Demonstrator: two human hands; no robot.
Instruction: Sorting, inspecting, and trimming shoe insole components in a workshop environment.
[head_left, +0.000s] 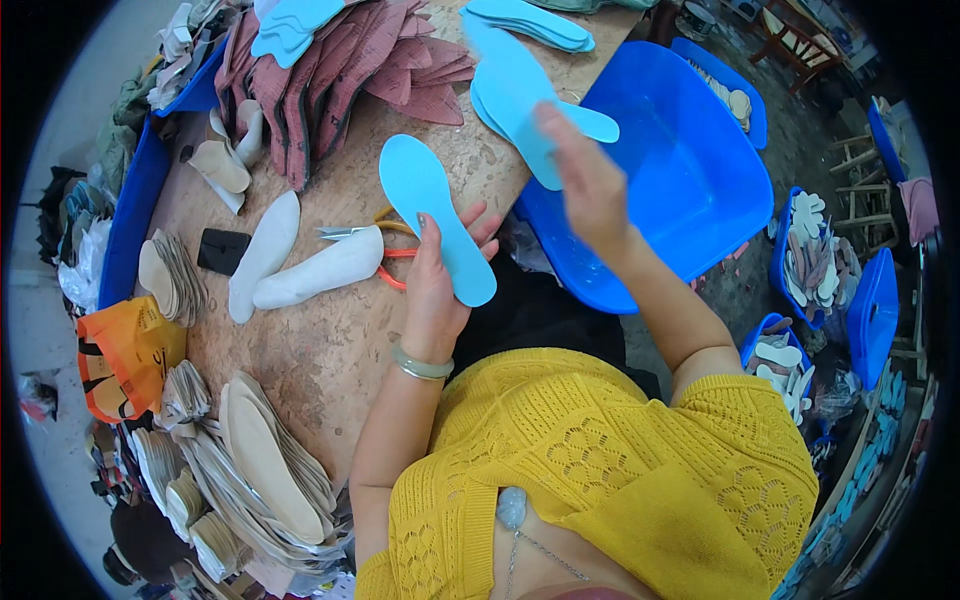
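In my left hand (437,290), a light blue insole (425,195) lies between the thumb on top and the fingers behind. My right hand (588,185) grips a second light blue insole (515,85), smeared by motion, above the table's right edge. Under it, more blue insoles (590,122) partly show. Left of my left hand are scissors (392,272) with orange handles, partly covered by a white foot-shaped piece (320,283). Another white foot-shaped piece (266,250) lies beside it.
A large blue tub (680,170) stands right of the wooden table (300,350). Dark red sole-shaped sheets (330,80) are heaped at the back. A black flat object (223,251), an orange bag (130,355) and stacks of beige insoles (270,460) lie left.
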